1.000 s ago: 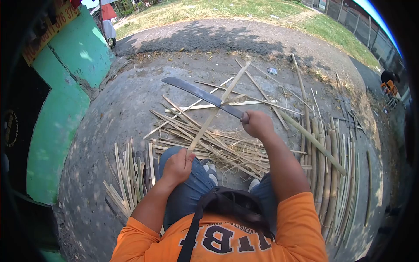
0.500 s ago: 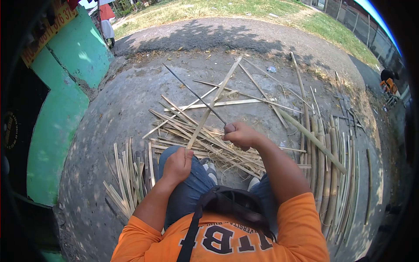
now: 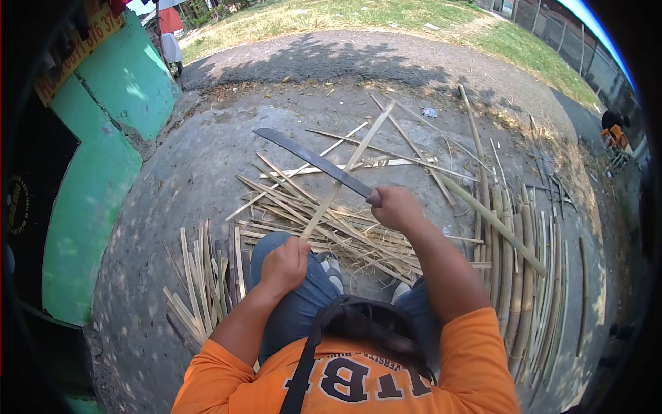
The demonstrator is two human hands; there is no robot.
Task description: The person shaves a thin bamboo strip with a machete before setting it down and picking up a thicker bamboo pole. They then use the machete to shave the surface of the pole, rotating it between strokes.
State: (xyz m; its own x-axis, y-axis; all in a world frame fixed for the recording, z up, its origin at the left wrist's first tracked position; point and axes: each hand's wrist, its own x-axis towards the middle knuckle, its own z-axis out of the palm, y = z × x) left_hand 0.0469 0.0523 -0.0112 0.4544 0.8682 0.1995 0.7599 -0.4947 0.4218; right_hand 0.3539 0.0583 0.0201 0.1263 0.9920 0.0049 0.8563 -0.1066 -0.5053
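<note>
My left hand (image 3: 286,265) is closed around the near end of a pale bamboo strip (image 3: 367,141), just above my left knee. The strip slants away from me, up and to the right. In my right hand (image 3: 398,208) is the handle of a long machete (image 3: 310,160). Its dark, wide blade points up and to the left and crosses over the strip near the strip's middle. Beneath both lies a loose pile of split bamboo strips (image 3: 276,200) with thin shavings (image 3: 358,252) among them.
Bamboo poles (image 3: 507,269) and thinner strips lie on the right, with a long green-grey pole (image 3: 493,219) slanting across. Another bundle of strips (image 3: 200,276) is at the left, near a green wall (image 3: 89,200). A paved road (image 3: 345,55) runs beyond.
My right hand has moved up and to the right, and the machete has turned so its blade shows broadside. The strip's far end has shifted slightly to the right and nearer; my left hand shifted slightly.
</note>
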